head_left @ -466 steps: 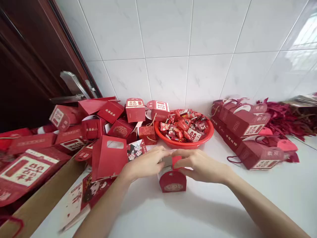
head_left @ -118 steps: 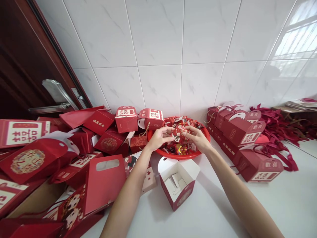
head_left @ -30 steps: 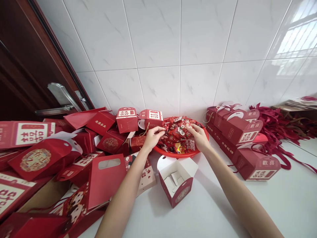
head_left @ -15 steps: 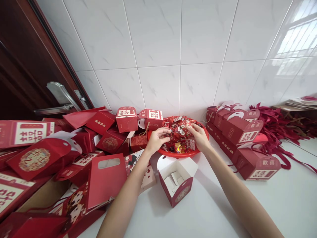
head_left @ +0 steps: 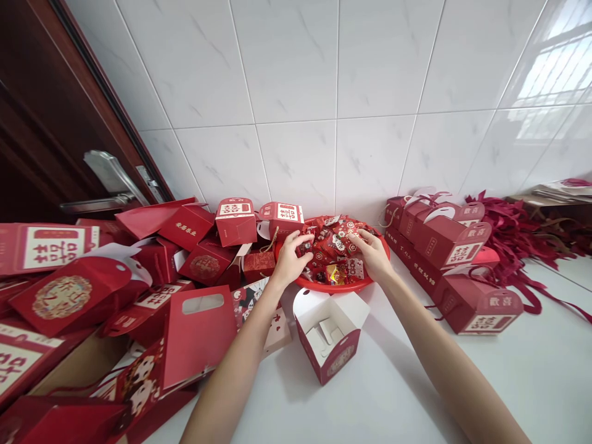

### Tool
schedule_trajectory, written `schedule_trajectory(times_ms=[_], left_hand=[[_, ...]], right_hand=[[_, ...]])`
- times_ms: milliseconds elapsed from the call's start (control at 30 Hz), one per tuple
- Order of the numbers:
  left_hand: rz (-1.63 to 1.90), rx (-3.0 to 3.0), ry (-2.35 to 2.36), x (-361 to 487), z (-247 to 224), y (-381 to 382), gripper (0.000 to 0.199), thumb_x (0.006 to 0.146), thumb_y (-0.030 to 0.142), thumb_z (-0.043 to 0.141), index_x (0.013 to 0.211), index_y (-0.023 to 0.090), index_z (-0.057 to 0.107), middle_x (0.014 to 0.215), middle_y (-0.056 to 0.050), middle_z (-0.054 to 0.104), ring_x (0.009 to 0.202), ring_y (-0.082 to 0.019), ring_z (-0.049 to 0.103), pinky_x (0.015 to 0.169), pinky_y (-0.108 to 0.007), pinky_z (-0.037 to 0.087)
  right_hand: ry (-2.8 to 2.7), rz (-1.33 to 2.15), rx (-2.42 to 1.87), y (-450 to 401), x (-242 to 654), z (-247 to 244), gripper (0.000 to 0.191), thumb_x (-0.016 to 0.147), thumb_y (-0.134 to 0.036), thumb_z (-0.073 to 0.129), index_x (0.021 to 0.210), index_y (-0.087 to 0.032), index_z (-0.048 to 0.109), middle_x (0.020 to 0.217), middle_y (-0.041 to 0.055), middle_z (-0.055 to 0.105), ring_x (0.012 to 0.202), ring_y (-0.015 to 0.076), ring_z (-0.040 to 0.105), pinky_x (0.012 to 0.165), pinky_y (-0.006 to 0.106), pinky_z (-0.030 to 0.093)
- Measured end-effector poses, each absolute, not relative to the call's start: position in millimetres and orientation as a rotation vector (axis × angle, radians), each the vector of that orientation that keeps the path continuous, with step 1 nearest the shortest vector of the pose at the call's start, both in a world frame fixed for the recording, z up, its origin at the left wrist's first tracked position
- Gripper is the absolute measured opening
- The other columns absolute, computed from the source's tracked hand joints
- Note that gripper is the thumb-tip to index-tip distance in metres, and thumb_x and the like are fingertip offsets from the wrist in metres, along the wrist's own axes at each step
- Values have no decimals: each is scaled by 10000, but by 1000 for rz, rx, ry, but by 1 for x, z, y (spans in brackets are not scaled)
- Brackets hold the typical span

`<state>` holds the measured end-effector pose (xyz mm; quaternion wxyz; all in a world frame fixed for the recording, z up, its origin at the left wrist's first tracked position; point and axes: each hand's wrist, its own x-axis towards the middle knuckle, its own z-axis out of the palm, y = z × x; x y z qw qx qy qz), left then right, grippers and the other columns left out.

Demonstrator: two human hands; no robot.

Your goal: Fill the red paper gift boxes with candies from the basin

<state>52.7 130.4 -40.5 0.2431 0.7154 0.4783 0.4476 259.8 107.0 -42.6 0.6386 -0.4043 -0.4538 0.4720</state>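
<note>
A red plastic basin [head_left: 333,288] heaped with red-wrapped candies [head_left: 337,242] stands against the tiled wall. At its left side my left hand [head_left: 292,259] reaches in, thumb and fingers apart and curved around a gap where small dark-red candies show. On the right, the curled fingers of my right hand [head_left: 372,251] press on the edge of a red patterned candy packet [head_left: 348,229]; its thumb is hidden. A yellow-wrapped candy [head_left: 336,274] lies near the front rim. Just in front of the basin stands an open red gift box [head_left: 329,339], its white inside showing with folded inner flaps.
Many red gift boxes [head_left: 198,333] are piled at the left, beside a dark door with a metal handle [head_left: 108,182]. Closed, corded boxes [head_left: 481,302] stand in rows at the right. Dark red ribbons [head_left: 502,240] lie behind them on the white tabletop [head_left: 407,394].
My left hand's fingers have spread further from its thumb and lifted slightly. The red packets between the hands have shifted a little. The open gift box stays in place.
</note>
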Motion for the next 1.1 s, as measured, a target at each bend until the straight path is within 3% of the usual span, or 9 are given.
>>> schedule_trajectory(times_ms=[100,300,467,667,767,933,1100], left_hand=[[1228,2065,1399,54,-38,127,409,773,87,627,1127,255,743,1458,-62,553,1376,-240,507,1173,-386,390],[889,2226,1330,54,-33,124,330,788,84,539,937,216,802,976,-41,792,925,-228,739,910,-331,567],[419,2404,1277,59,-30,130,323,692,86,614,918,224,800,1010,-42,797,997,-251,719,873,-291,526],[50,2362,1306,68,-25,136,58,698,208,682,686,180,731,648,-5,707,676,-193,647,604,-259,437],[213,2342,1280,66,-28,137,100,738,197,640,664,177,703,636,0,682,663,-178,623,621,-263,425],[771,2127,1262,61,-38,138,160,832,244,555,793,166,689,800,-43,732,753,-195,660,721,-290,486],[988,1934,1139,58,-46,141,169,827,310,591,827,164,674,785,-39,718,729,-198,669,708,-299,525]], right_hand=[[-1019,1086,-916,107,260,-43,503,587,-591,839,890,-220,684,937,43,717,833,230,662,611,300,543],[-1051,1067,-909,108,261,-44,465,619,-598,823,852,-220,682,899,43,730,825,240,667,636,322,548],[-1052,1059,-915,109,261,-45,475,635,-585,816,920,-224,698,957,44,749,905,269,686,664,330,557],[-1054,1055,-896,108,260,-45,429,649,-566,811,901,-235,708,942,37,754,923,278,690,695,348,555],[-1059,1050,-872,108,260,-44,408,653,-562,809,870,-235,699,918,33,745,909,265,682,721,346,555],[-1033,1058,-881,109,260,-45,433,627,-572,821,849,-225,687,883,31,726,828,240,663,657,326,539],[-1047,1051,-874,108,260,-45,417,637,-568,818,834,-222,697,855,28,717,786,221,647,659,323,529]])
